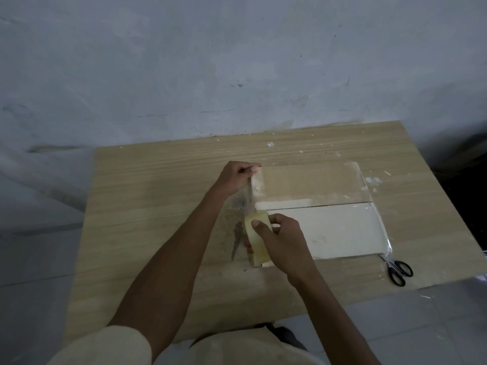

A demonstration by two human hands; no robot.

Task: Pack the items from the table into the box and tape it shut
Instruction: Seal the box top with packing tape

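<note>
L hand (pixel 237 177) pinches strip (pixel 249 196) end at box (pixel 329 227) 11 o'clock corner. R hand (pixel 284 241) grips roll (pixel 258 248), nearer, at 6. Strip axis 12–6 along box L edge.

Cream sleeve (pixel 113 346) (bunched near the elbow) on the left arm (pixel 168 262); forearms bare; matching cream garment (pixel 237 350).

Head-worn camera looks steeply down, close over the table (pixel 158 196).
</note>
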